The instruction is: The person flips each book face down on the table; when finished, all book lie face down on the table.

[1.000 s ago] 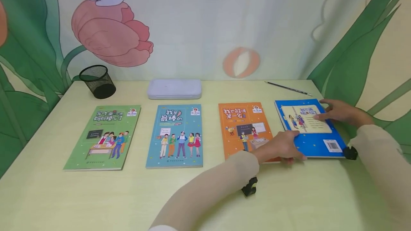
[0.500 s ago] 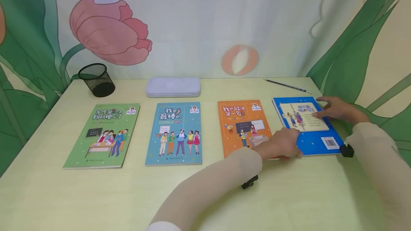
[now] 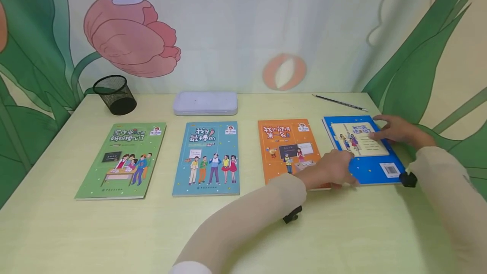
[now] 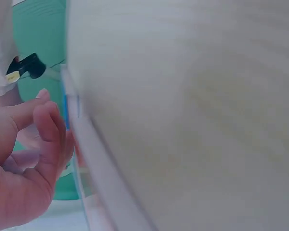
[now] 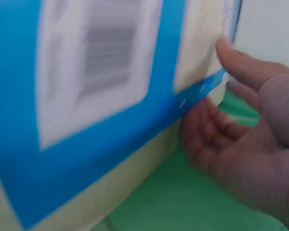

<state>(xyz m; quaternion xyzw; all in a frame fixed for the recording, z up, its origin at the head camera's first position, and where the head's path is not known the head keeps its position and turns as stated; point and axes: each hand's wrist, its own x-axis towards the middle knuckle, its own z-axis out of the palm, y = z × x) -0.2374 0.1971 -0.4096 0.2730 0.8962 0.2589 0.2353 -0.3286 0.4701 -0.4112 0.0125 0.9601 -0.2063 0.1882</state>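
A blue book (image 3: 374, 172), back cover up with a barcode, lies at the right end of a row of books. My right hand (image 3: 405, 132) grips its right edge, thumb on the cover; in the right wrist view the fingers (image 5: 204, 137) curl below that edge. My left hand (image 3: 332, 168) holds the blue book's lower left corner, its fingers bent in the left wrist view, where the thumb (image 4: 31, 106) shows near a small blue strip. Beneath the left wrist lies the lower right part of an orange book (image 3: 274, 160), partly hidden.
To the left lie a teal book (image 3: 207, 155) and a green book (image 3: 123, 162), spaced apart. Behind them stand a lilac pencil case (image 3: 205, 103) and a black mesh pen holder (image 3: 119, 96). A pencil (image 3: 340, 102) lies behind the blue book. A printed curtain (image 3: 228, 33) hangs at the back.
The blue book has shifted slightly left, with both hands staying at it. My left fingers look more tucked in than a second ago. The camera view has moved a little.
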